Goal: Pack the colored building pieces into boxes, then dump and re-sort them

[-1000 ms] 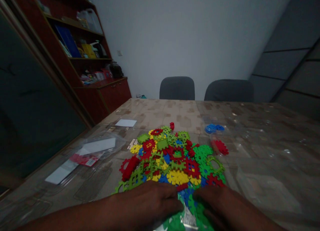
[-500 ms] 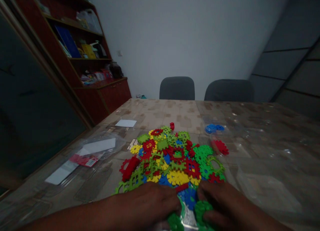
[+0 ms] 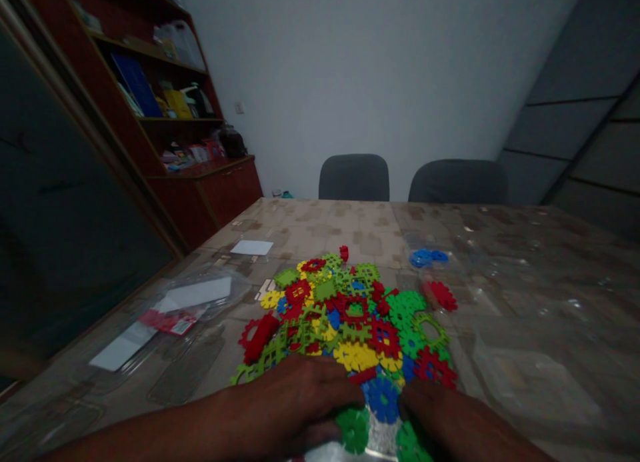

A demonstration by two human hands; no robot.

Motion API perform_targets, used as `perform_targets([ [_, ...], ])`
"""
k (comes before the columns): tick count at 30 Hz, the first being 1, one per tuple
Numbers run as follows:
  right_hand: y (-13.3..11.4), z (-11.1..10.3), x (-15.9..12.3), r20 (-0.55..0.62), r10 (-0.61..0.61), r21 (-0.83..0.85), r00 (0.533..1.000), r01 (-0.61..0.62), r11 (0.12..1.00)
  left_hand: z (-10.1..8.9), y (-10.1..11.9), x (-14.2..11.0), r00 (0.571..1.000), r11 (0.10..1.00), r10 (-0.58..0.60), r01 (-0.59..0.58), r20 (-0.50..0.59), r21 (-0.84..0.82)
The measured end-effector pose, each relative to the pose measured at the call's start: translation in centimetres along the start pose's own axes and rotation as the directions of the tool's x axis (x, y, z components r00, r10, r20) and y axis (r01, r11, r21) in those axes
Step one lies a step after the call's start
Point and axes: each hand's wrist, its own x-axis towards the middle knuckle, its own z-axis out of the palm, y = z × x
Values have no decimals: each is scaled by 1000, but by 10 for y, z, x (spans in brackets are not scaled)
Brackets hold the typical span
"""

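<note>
Two hands, left (image 3: 290,399) and right (image 3: 440,415), curl fingers (image 3: 345,395) over plastic gears (image 3: 350,322), grip unclear; a hasty push could scatter them across the desk (image 3: 350,225).

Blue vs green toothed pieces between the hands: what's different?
The blue toothed plastic piece is blue, the green toothed plastic piece green. The blue one sits farther from the person, at the near edge of the pile; the green one lies nearer, on crinkled clear plastic, beside the left hand. Both are round with toothed edges.
</note>
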Motion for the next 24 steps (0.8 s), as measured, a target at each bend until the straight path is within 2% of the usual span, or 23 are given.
perform_targets([
  [3,-5,-1,6,-8,35,46,999,-35,998,-2,1,1,1000,1000,-6,7,29,-20],
  [5,-6,3,11,37,91,129,995,-95,987,-4,3,0,999,998,-18,20,32,-61],
  [7,-6,8,14,93,143,243,985,-162,956,-5,5,-1,999,992,-44,43,-7,-116],
  [9,-7,9,13,64,163,330,985,-175,928,-5,5,-4,994,985,-82,70,-68,-159],
  [11,-10,3,9,0,108,328,994,-102,939,-3,2,-5,987,983,-114,95,-111,-160],
  [13,-16,-8,5,-21,-6,259,1000,11,966,-1,-2,-5,985,987,-117,101,-123,-129],
  [18,-22,-28,7,-54,-200,153,978,206,966,3,-8,-1,991,996,-71,64,-113,-66],
  [24,-7,-15,8,-189,-194,64,963,209,976,3,-7,0,985,997,-27,14,-173,-74],
])
